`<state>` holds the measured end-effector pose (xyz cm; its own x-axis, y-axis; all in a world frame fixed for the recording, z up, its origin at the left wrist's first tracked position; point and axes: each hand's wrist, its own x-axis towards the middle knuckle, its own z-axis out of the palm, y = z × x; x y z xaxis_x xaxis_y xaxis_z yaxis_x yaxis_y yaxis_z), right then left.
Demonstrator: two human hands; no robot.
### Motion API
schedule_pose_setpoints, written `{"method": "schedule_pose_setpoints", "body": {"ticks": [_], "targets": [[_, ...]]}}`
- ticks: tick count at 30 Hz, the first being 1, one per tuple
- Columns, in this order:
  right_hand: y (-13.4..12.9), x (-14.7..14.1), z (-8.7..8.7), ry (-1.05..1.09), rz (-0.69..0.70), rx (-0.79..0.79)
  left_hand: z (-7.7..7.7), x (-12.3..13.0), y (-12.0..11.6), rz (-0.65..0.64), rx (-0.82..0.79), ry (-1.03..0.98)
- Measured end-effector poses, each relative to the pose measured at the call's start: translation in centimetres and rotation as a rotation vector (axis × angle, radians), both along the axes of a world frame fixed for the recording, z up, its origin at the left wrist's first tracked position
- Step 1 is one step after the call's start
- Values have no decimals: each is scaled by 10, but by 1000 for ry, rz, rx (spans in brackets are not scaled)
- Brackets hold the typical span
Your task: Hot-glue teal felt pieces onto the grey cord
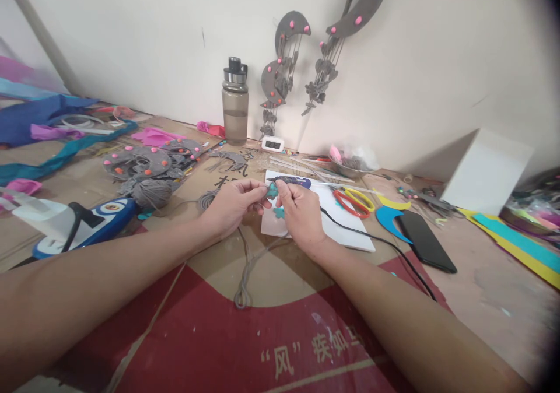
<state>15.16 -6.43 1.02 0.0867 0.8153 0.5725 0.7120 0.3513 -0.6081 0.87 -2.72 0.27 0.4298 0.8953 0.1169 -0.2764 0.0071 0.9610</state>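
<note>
My left hand (236,205) and my right hand (303,213) meet over the middle of the table, both closed. Between their fingertips they pinch a small teal piece (272,190) with some grey on it; my fingers cover part of it. Grey yarn (245,282) hangs below the hands and ends in a loop on the cardboard. Another teal piece (279,212) lies on a white sheet (350,238) under my right hand. Just behind the hands rests a blue and black glue gun (297,181), partly hidden.
Scissors (364,199), a blue crescent (387,221) and a black phone (426,241) lie right. A black cable (376,238) crosses by my right forearm. Left are a grey yarn ball (152,193) and a power strip (109,221). A bottle (235,104) stands behind.
</note>
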Motion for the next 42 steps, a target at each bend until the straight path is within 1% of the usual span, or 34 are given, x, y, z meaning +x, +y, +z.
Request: {"method": "schedule_pose_setpoints", "body": {"ticks": [3, 6, 10, 14, 24, 29, 34, 38, 40, 42], "targets": [[0, 0, 0, -6, -10, -4, 0, 0, -1, 7, 21, 26], [1, 1, 0, -2, -16, -13, -1, 1, 0, 11, 17, 4], [2, 2, 0, 8, -26, -37, -3, 1, 1, -16, -4, -41], [2, 2, 0, -8, -45, -47, -3, 1, 1, -35, -10, -24], [0, 0, 0, 14, -17, -55, -2, 1, 1, 18, 41, 47], [-1, -1, 0, 14, 0, -88, -1, 0, 2, 54, 60, 75], [1, -1, -2, -50, 40, -93, -3, -3, 10, 137, 111, 66], [1, -3, -5, -129, 138, -116, -3, -6, 18, 225, 102, 27], [-3, -7, -4, -235, 189, -108, -2, -8, 21, 257, 94, 4], [-8, -10, -1, -384, 226, -42, -1, -9, 23, 282, 95, -33]]}}
